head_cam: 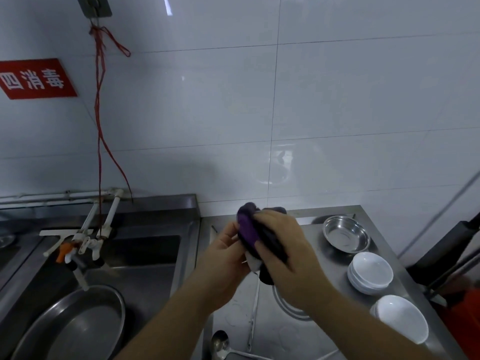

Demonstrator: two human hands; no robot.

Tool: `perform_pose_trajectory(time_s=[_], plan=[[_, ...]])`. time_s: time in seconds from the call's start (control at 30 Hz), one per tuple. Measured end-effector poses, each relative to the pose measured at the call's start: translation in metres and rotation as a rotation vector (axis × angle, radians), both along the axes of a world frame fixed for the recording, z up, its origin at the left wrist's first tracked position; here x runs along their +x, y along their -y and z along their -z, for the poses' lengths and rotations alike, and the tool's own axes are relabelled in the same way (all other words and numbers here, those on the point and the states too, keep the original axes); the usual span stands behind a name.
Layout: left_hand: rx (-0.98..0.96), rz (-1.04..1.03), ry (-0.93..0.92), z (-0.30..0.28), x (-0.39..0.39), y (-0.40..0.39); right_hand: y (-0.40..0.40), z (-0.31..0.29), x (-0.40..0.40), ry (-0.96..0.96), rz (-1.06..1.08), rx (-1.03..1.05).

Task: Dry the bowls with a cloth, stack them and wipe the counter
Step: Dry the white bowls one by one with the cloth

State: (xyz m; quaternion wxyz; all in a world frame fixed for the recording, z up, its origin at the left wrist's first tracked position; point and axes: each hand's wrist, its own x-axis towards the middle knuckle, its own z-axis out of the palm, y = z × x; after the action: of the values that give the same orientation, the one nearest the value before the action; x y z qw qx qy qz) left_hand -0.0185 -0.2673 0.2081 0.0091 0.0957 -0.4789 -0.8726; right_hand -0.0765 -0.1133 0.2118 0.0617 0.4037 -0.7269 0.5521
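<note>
Above the steel counter [322, 258] both my hands work a purple cloth [246, 224]. My right hand [283, 242] grips the cloth from the right, its fingers pressed over it. My left hand [226, 253] cups something small and white [253, 263] wrapped in the cloth, mostly hidden. On the counter to the right sit a steel bowl [346, 236], a stack of white bowls [370, 272] and another white bowl stack [401, 318] nearer to me.
A steel sink [145, 255] with a tap [78, 258] lies on the left, holding a large steel basin [72, 323]. A ladle [220, 344] lies at the counter's near edge. Part of a round steel rim [288, 305] shows under my right forearm. Dark handles [449, 245] lean at the right.
</note>
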Motion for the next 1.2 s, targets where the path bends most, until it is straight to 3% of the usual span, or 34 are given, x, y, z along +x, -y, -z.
perform_pose_trajectory(time_s=[0.07,0.23,0.5,0.67,0.8,0.9,1.0,1.2], plan=[[-0.04,0.042,-0.006,0.001,0.004,-0.002,-0.001,0.002,-0.004,-0.097,-0.042,0.107],[-0.04,0.148,-0.053,0.007,0.012,-0.011,0.006,-0.008,-0.024,-0.018,-0.025,0.118],[-0.193,0.179,-0.15,-0.005,0.015,-0.008,0.013,-0.027,-0.036,0.954,0.125,-0.24],[-0.261,0.172,-0.186,-0.009,0.012,-0.009,0.004,-0.024,-0.022,1.428,-0.033,-0.424],[-0.36,0.218,-0.151,-0.021,0.003,-0.009,0.001,-0.024,-0.024,1.413,-0.008,-0.495],[-0.203,0.182,-0.031,-0.035,-0.005,0.002,0.0,-0.029,-0.033,1.308,0.127,-0.391],[-0.197,0.165,-0.015,-0.041,-0.01,0.007,-0.001,-0.033,-0.042,1.188,0.156,-0.339],[-0.265,0.147,-0.206,-0.028,-0.007,-0.01,0.001,-0.037,-0.031,1.465,0.028,-0.553]])
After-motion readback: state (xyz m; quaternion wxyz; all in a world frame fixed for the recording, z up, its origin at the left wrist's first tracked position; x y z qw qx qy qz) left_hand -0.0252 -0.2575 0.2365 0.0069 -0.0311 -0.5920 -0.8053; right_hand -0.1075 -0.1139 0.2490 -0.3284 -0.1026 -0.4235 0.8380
